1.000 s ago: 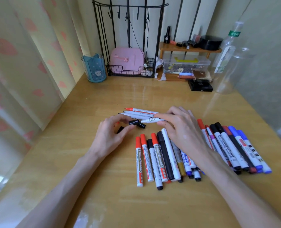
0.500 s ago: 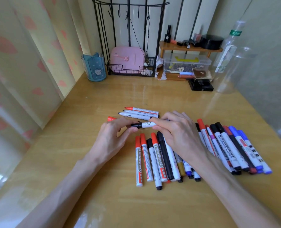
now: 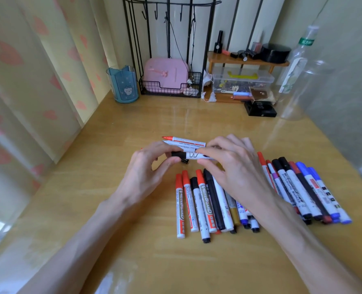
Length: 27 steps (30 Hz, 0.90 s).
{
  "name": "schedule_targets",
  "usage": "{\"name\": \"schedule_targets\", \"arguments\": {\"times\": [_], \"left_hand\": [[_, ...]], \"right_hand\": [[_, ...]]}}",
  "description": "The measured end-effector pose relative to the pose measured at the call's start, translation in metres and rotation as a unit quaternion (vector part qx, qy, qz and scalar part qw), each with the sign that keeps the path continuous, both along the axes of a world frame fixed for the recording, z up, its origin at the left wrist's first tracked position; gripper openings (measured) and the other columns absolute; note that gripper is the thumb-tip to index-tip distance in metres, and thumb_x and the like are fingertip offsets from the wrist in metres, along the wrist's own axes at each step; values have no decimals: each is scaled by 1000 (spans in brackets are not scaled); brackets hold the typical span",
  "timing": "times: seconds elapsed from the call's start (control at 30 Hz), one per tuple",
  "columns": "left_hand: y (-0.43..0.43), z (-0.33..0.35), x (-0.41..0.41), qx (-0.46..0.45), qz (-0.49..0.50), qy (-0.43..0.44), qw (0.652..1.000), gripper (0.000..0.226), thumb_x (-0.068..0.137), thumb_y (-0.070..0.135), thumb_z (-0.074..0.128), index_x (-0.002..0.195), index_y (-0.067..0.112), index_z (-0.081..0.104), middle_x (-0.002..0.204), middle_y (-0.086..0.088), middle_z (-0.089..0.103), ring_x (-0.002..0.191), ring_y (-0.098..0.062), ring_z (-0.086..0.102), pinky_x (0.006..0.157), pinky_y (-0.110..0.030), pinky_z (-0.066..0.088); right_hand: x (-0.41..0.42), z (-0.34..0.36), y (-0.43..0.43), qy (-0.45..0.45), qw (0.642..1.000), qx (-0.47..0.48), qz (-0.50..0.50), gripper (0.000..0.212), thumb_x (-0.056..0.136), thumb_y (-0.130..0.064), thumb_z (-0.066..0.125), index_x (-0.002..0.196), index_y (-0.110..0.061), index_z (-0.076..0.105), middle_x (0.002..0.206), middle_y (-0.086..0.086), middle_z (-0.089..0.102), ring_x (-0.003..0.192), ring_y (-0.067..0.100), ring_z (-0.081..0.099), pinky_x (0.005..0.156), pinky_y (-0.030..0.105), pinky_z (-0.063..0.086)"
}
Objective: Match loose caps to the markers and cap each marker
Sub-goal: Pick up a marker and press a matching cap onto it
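Head view: cap (image 3: 179,154) now sits on the marker (image 3: 193,155), bare-tipped half a second ago; left hand (image 3: 148,172) pinches the cap, right hand (image 3: 228,166) grips the marker, over the table (image 3: 133,124) centre; two bare markers (image 3: 184,141) lie just beyond, still to cap.

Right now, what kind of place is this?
Probably a desk in a home bedroom corner, not a workshop. A heart-print curtain hangs on the left, a wire rack at the back holds a pink case, and a small wooden shelf carries cosmetics.
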<state>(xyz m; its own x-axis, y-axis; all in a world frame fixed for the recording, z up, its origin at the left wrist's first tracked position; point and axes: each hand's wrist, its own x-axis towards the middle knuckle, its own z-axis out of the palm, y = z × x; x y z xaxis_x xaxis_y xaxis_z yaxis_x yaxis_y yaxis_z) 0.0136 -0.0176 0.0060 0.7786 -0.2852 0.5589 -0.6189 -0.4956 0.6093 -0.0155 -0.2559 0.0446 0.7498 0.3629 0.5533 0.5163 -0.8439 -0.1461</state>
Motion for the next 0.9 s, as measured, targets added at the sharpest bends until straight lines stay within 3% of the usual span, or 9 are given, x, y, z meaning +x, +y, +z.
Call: {"name": "schedule_targets", "arguments": {"times": [0.1, 0.17, 0.27, 0.37, 0.5, 0.63, 0.7, 0.8, 0.9], "left_hand": [[6, 2, 1, -26, -1, -6, 1000, 25, 99, 26, 69, 122, 17, 74, 102, 7, 71, 93, -9, 62, 78, -25, 46], [10, 3, 0, -46, 0, 9, 999, 32, 99, 23, 71, 130, 17, 70, 107, 10, 71, 95, -9, 63, 79, -21, 46], [26, 4, 4, -57, 23, 35, 998, 37, 98, 23, 71, 134, 20, 66, 110, 10, 71, 99, -16, 67, 80, -22, 49], [40, 2, 9, -13, 64, 62, 996, 20, 98, 27, 71, 118, 27, 74, 99, 9, 74, 90, -14, 68, 71, -30, 50], [43, -3, 7, 52, 86, 102, 990, 4, 95, 27, 74, 98, 30, 75, 83, 14, 71, 79, -6, 67, 66, -16, 42], [45, -5, 7, 92, 113, 92, 985, 4, 93, 28, 75, 95, 30, 73, 80, 16, 68, 81, -6, 66, 71, -27, 47], [49, -4, 9, 84, 136, 79, 984, 5, 92, 29, 76, 92, 33, 72, 79, 15, 67, 79, -6, 63, 67, -26, 45], [62, -5, 14, 81, 210, 63, 972, 10, 89, 32, 76, 95, 34, 69, 84, 11, 62, 78, -10, 60, 66, -34, 48], [77, -12, 17, 141, 293, 140, 935, 35, 87, 41, 79, 114, 28, 61, 102, 4, 57, 93, -24, 60, 72, -37, 45]], "right_hand": [[-5, 2, 12, -10, 1000, -4, -21, 19, 94, -33, 74, 108, -19, 79, 97, -5, 61, 90, 19, 52, 79, 40, 41], [-7, 4, 21, 4, 999, 20, -33, 20, 94, -32, 75, 109, -19, 79, 93, -6, 62, 87, 18, 54, 77, 39, 43], [-13, 8, 36, 104, 986, 124, -37, 20, 93, -36, 75, 110, -27, 77, 78, -12, 64, 67, 11, 55, 68, 34, 50], [-21, 3, 55, 181, 977, 107, -35, 31, 92, -43, 66, 122, -37, 63, 69, -15, 67, 65, 9, 60, 68, 33, 55], [-27, -11, 79, 220, 975, 29, -30, 22, 93, -38, 57, 111, -33, 45, 73, -6, 65, 75, 26, 62, 66, 38, 49], [-32, -16, 88, 210, 975, -68, -28, 3, 95, -28, 57, 96, -25, 59, 74, -5, 57, 79, 25, 55, 65, 35, 32], [-30, -16, 85, 222, 973, -49, -26, 9, 96, -33, 60, 92, -27, 66, 73, -10, 55, 85, 22, 59, 68, 32, 31], [-13, -13, 78, 238, 971, 19, -29, 19, 92, -49, 68, 86, -31, 69, 62, -16, 49, 75, 11, 56, 60, 25, 32], [16, -13, 67, 195, 978, 4, -70, 16, 94, -42, 68, 104, -30, 72, 92, -9, 67, 96, 18, 63, 73, 29, 38]]}}
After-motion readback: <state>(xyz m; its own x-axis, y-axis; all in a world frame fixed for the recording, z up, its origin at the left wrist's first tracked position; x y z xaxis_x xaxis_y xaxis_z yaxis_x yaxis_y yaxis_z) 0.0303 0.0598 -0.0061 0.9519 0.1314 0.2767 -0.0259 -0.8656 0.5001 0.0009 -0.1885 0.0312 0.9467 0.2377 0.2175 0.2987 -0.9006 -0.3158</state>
